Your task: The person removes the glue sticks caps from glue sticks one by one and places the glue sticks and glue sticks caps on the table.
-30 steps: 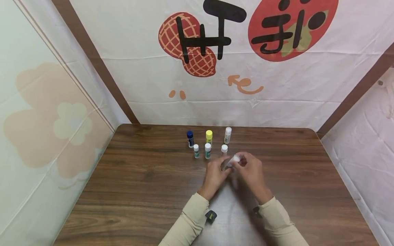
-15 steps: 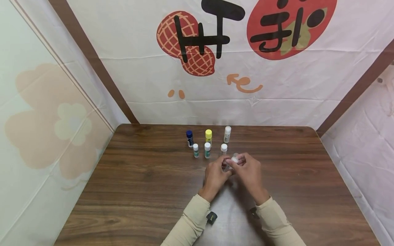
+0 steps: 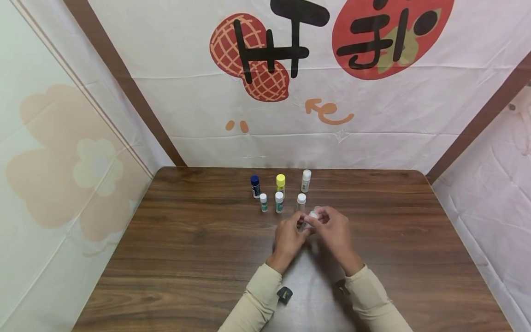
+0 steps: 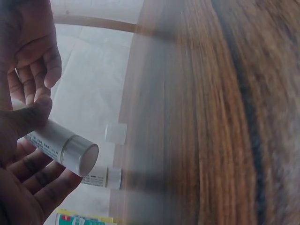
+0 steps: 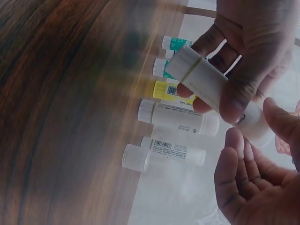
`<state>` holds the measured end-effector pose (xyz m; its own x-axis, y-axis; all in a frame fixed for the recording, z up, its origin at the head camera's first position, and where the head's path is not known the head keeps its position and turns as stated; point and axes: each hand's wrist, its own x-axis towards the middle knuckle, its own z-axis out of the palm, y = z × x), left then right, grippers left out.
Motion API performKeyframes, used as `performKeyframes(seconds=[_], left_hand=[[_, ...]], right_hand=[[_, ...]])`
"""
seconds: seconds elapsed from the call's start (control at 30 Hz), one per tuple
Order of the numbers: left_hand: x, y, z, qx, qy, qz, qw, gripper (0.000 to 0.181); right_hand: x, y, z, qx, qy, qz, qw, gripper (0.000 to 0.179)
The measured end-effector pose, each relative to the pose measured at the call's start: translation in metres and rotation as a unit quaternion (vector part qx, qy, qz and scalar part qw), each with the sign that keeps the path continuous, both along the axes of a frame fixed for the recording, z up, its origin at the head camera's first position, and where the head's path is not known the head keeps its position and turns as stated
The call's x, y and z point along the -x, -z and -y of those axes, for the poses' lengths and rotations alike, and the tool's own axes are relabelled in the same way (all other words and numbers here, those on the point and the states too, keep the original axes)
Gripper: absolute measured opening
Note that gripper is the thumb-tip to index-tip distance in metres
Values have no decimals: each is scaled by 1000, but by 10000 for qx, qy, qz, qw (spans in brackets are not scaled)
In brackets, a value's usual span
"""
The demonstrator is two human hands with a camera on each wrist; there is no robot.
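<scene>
A white glue stick (image 5: 206, 79) is held tilted over the table between both hands. My left hand (image 3: 289, 236) grips its body between thumb and fingers, with the round white base (image 4: 82, 157) sticking out of the grip. My right hand (image 3: 336, 234) has its thumb and fingertips around the stick's other, white end (image 3: 314, 215). On the table just beyond the right fingers stands a clear cap (image 5: 136, 158). Close past the left fingertips is a white-capped glue stick (image 3: 301, 199).
More glue sticks stand upright behind the hands: a blue one (image 3: 255, 186), a yellow one (image 3: 280, 181), a white one (image 3: 306, 181) and two teal-and-white ones, small (image 3: 263, 203) and larger (image 3: 279, 203). A printed cloth (image 3: 257, 152) hangs behind the wooden table (image 3: 186, 258).
The right hand has shifted slightly left and down around the glue stick's white end. The clear cap has come into view beyond its fingers. The left hand stays nearly in place.
</scene>
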<state>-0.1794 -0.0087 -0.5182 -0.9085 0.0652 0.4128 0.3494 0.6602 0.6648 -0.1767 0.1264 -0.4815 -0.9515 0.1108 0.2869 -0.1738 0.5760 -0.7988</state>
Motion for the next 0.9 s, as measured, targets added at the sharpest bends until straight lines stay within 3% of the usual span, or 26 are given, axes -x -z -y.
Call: performKeyframes(seconds=[0.27,0.53,0.7,0.9], left_hand=[[4,3,4,-362,225,244,9988,29],[5,4,7,-958,176,389,9945,32],[9,7,8,-1180,8,474,9919,34],[10,11,8,-1532,6,533,9868,33]], right_hand=[[1,-2,-4,208,-603,-377,9973,28],[6,1,-16,408,-468,-433,9971,34],[10,8,-25,49,-386,-302,9988,34],[15,23,-30,-729,-428,402,9956,35]])
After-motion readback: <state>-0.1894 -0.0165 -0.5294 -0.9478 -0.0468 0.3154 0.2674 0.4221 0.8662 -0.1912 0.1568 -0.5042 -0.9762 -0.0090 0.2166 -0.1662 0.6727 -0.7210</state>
